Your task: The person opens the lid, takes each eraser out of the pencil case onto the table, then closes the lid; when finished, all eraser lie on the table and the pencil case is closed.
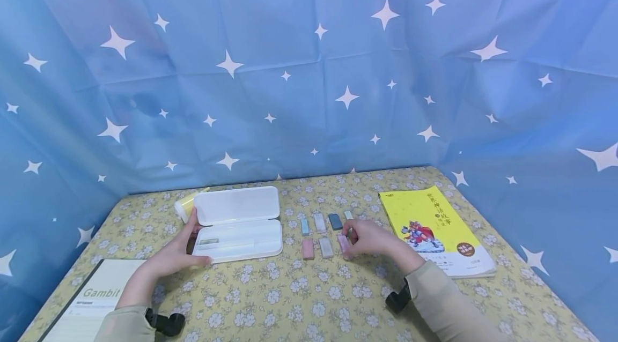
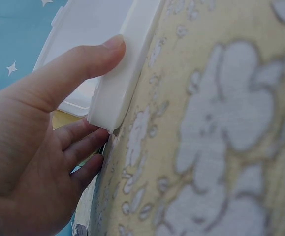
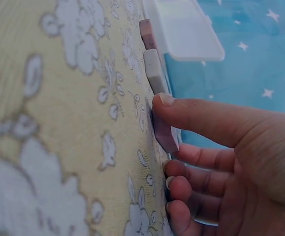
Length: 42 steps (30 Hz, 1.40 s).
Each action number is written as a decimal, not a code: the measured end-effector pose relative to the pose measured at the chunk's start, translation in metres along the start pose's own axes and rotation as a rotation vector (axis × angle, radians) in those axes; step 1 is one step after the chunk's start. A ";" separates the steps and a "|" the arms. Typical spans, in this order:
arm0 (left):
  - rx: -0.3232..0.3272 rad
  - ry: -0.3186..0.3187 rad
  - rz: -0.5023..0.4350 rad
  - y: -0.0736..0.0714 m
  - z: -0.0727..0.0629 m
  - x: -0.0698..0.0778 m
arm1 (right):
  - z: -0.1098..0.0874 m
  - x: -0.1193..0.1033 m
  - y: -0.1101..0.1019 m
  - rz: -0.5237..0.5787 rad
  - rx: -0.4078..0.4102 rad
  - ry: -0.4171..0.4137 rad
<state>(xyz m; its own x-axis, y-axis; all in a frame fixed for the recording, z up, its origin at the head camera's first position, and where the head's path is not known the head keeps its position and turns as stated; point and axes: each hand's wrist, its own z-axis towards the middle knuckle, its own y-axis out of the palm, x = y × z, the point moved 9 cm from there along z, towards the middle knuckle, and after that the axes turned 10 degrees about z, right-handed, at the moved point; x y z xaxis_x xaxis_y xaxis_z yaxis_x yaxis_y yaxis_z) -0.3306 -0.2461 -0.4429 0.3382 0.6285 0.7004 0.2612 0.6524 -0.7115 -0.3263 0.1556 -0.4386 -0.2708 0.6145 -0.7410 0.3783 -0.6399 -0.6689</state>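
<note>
A white pencil case (image 1: 238,240) lies with its lid (image 1: 238,205) raised, a small grey-green piece (image 1: 208,241) inside at the left. My left hand (image 1: 176,251) holds the case's left end, thumb on the front wall (image 2: 125,83) and fingers round the far side. To the right, my right hand (image 1: 367,237) pinches a purple eraser (image 3: 164,132) between thumb and forefinger, at the tabletop. Beside it lie a whitish eraser (image 1: 326,247) and a pink eraser (image 1: 307,248). Behind are light blue (image 1: 304,227), white (image 1: 319,223), dark blue (image 1: 335,221) and pale green (image 1: 348,215) blocks.
A yellow book (image 1: 434,224) lies on the right of the flowered tablecloth (image 1: 289,299). At front left is a Gambit notebook (image 1: 92,299). A yellow-and-white cylindrical thing (image 1: 184,208) lies behind the case's left end. A starry blue curtain (image 1: 299,101) surrounds the table.
</note>
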 end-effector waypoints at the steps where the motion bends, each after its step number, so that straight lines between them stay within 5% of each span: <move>1: 0.001 -0.003 0.002 0.000 0.000 0.000 | 0.000 0.000 0.000 0.006 -0.005 -0.001; 11: 0.003 -0.011 0.009 -0.001 -0.001 -0.003 | 0.002 -0.012 -0.012 0.045 -0.023 0.002; 19: 0.004 0.000 -0.006 0.001 -0.005 -0.006 | 0.028 -0.046 -0.007 0.001 -0.082 -0.046; 34: -0.009 0.006 -0.018 0.002 -0.001 -0.005 | 0.105 -0.127 0.055 -0.026 -0.248 -0.145; 42: -0.013 0.011 -0.028 0.002 0.000 -0.002 | 0.144 -0.162 0.092 0.069 -0.277 -0.212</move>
<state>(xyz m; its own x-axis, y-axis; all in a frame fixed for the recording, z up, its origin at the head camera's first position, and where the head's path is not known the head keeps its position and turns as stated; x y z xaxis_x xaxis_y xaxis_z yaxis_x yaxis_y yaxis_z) -0.3310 -0.2459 -0.4461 0.3402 0.6057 0.7193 0.2826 0.6637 -0.6926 -0.3755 -0.0695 -0.3885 -0.4031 0.4456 -0.7993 0.6199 -0.5095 -0.5967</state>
